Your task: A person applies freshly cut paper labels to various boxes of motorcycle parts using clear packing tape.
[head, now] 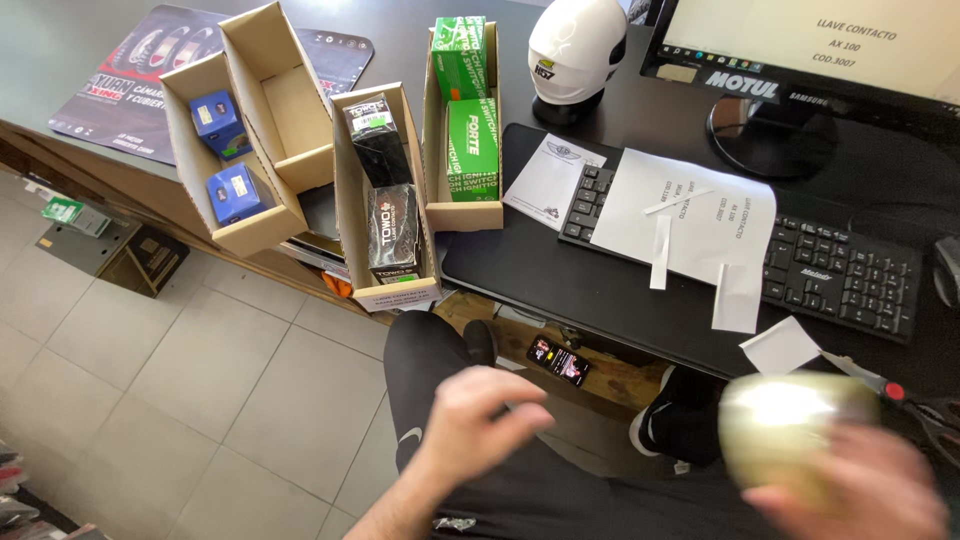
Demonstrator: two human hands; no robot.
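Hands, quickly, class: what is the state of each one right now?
Left hand: open, fingers loosely curled, holding nothing.
Right hand: blurred, closed around a roll of clear tape.

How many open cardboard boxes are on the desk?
4. The leftmost box holds two blue packs, the one behind it looks empty, the middle box holds black packs, and the right box holds green packs. More may sit outside the view.

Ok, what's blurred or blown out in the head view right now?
Head view: both hands are motion-blurred, the right hand worst, and the yellowish roll it holds is smeared with a washed-out glare patch. The left hand is softer-edged. The cardboard boxes and keyboard stay sharp.
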